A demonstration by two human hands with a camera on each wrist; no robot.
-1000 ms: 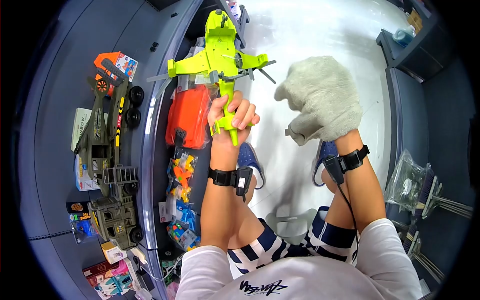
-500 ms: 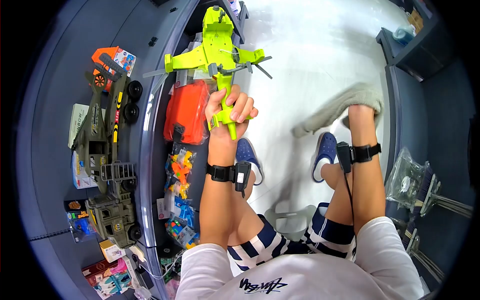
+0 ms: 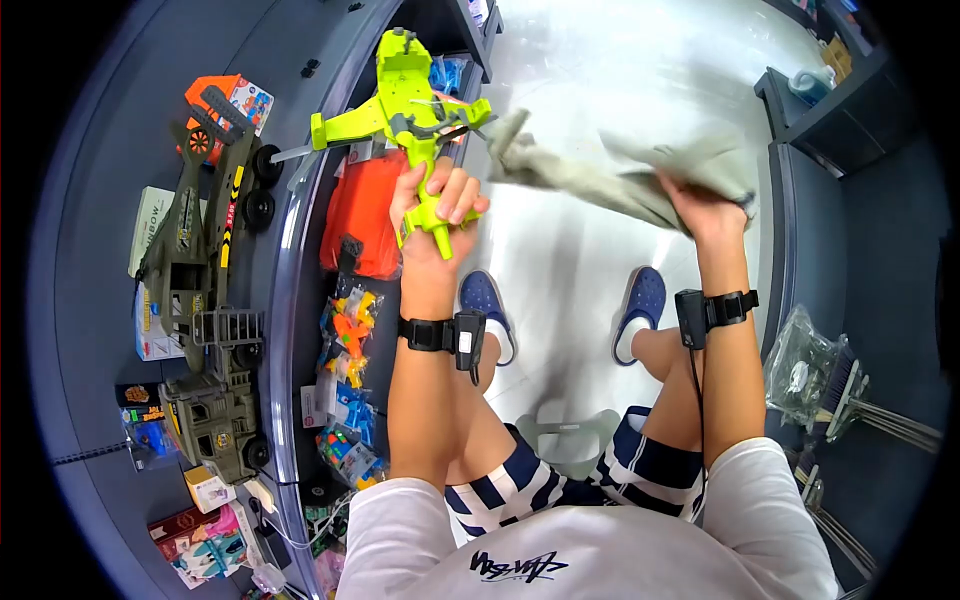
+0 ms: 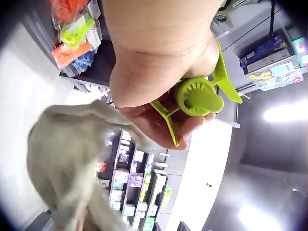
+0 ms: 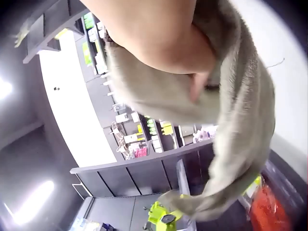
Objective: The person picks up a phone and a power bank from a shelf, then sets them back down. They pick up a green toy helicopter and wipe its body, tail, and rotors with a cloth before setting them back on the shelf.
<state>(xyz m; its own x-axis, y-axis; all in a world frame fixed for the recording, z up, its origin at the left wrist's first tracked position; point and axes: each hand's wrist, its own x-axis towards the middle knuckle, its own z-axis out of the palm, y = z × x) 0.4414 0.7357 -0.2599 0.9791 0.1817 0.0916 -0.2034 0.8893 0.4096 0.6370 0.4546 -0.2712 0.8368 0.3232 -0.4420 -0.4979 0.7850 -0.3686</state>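
My left hand (image 3: 456,195) grips a lime-green toy aircraft (image 3: 405,95) by its tail, fingers curled round the boom. The toy's nose points away from me, its wings spread sideways with grey rotor blades. In the left wrist view the round tail end (image 4: 195,97) and fins stick out past the palm. A grey-beige cloth (image 3: 590,183) hangs from my right hand (image 3: 712,215) and is blurred by motion. Its loose end stretches left, close to the toy's right wing. The right wrist view shows the cloth (image 5: 236,134) draped round the hand, covering most of the fingers.
On the left shelf stand a military toy truck (image 3: 215,425) and an olive toy helicopter (image 3: 185,240). Below them lie a red bagged case (image 3: 362,215) and bagged small toys (image 3: 350,335). Brushes (image 3: 845,385) and a plastic bag (image 3: 800,365) are at the right shelf.
The cloth, earlier bunched over my right hand, has swung out and now trails left toward the toy. My left hand and the aircraft have shifted slightly left.
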